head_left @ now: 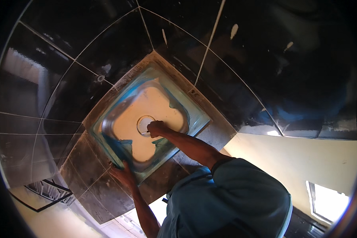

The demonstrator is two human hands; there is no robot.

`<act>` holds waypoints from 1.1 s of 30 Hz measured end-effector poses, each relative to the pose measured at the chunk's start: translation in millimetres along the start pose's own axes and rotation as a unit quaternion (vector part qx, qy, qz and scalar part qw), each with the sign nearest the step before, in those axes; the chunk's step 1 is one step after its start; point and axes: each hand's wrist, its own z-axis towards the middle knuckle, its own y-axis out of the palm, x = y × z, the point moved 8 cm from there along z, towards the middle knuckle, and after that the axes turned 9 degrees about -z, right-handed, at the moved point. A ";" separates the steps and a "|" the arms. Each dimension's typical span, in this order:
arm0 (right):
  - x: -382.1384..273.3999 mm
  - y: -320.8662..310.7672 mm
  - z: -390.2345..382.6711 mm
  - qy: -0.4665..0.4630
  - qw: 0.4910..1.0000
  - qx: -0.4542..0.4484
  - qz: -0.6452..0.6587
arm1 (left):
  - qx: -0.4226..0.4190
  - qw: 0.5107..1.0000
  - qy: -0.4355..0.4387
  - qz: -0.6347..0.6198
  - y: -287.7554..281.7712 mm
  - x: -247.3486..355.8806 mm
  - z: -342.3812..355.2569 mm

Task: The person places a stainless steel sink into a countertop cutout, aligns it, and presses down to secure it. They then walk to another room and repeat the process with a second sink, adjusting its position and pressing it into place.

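Note:
A steel sink (pixel 125 115) sits in a dark tiled corner counter. Blue film (pixel 111 141) clings to its rim and parts of the bowl, with ragged edges around a bare, tan-looking area. In the bowl's floor is a round drain (pixel 144 122) with a pale centre. My right hand (pixel 158 129) reaches into the bowl, its fingers closed at the drain's right edge. A small dark bit shows at the fingertips, too small to name. My left hand (pixel 124 174) rests with fingers apart on the near left edge of the sink and the counter beside it.
Black wall tiles (pixel 265 71) with pale joints and whitish smears rise behind the counter (pixel 95 190). A small round fitting (pixel 101 78) sits on the left wall. To the lower right are a cream wall (pixel 297 154) and a bright window (pixel 329 202). Dark metal framing (pixel 47 192) stands lower left.

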 end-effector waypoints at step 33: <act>8.0 -8.3 -10.1 0.043 0.998 -0.048 0.017 | -0.008 1.000 -0.012 0.000 4.5 -0.6 0.1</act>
